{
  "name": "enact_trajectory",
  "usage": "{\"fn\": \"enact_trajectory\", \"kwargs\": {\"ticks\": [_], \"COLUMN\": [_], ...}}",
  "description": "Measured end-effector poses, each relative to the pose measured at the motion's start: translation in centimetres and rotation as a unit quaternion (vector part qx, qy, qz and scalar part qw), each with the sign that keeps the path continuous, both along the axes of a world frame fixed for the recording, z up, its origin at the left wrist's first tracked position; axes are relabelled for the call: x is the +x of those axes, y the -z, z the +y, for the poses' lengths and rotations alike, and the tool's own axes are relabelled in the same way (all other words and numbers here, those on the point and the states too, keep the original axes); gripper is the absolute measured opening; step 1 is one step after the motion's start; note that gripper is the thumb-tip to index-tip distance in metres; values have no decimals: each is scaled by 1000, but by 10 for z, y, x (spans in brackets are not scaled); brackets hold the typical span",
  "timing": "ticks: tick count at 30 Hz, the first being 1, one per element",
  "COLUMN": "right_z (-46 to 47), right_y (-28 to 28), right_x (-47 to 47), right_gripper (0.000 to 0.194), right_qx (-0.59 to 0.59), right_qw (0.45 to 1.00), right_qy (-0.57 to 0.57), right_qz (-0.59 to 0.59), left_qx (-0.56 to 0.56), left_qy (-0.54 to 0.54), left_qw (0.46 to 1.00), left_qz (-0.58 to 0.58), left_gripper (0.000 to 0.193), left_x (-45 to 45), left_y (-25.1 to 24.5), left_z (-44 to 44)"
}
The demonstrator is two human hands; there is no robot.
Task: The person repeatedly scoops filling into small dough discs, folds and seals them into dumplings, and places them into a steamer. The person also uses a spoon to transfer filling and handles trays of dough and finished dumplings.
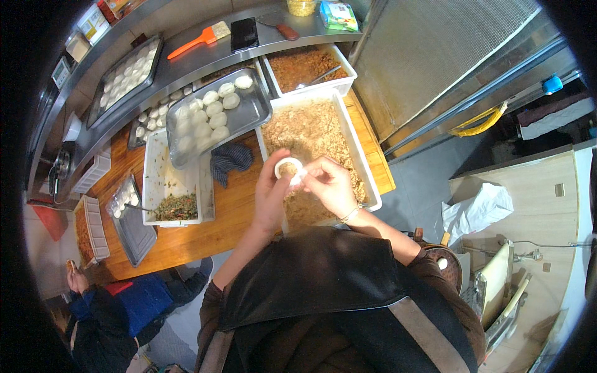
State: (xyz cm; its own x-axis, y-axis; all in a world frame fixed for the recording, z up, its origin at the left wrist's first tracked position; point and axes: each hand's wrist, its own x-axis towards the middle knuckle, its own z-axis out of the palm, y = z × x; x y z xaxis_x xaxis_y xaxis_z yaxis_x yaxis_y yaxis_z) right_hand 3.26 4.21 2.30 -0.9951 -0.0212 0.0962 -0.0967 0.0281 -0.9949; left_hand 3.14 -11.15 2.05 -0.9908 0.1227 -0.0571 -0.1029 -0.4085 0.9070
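My left hand cups a round piece of white dough with a lump of tan crumbly filling in its middle. The fingers of my right hand pinch the dough's right edge. Both hands are over a large white plastic tub of tan crumbly filling. To the left, a dark metal tray bears several flattened dough rounds, some under clear plastic film. It overlaps a white tub holding chopped green filling.
Behind the large tub is a tub of reddish-brown filling with a metal spoon. The steel shelf bears an orange-handled brush and a black phone. A grey tray, a striped cloth and a co-worker are to the left.
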Motion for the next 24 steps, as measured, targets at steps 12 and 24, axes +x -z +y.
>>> {"fn": "enact_trajectory", "kwargs": {"ticks": [12, 24], "right_z": [0, -1], "right_y": [-25, -48], "right_x": [6, 10], "right_gripper": [14, 11], "right_qx": [44, 245], "right_qw": [999, 959], "right_qy": [-23, -57], "right_qz": [-2, 134], "left_qx": [11, 157], "left_qy": [-60, 18], "left_qw": [996, 980], "left_qz": [65, -119], "left_gripper": [35, 64], "left_x": [-6, -17], "left_y": [1, 5], "left_z": [4, -6]}}
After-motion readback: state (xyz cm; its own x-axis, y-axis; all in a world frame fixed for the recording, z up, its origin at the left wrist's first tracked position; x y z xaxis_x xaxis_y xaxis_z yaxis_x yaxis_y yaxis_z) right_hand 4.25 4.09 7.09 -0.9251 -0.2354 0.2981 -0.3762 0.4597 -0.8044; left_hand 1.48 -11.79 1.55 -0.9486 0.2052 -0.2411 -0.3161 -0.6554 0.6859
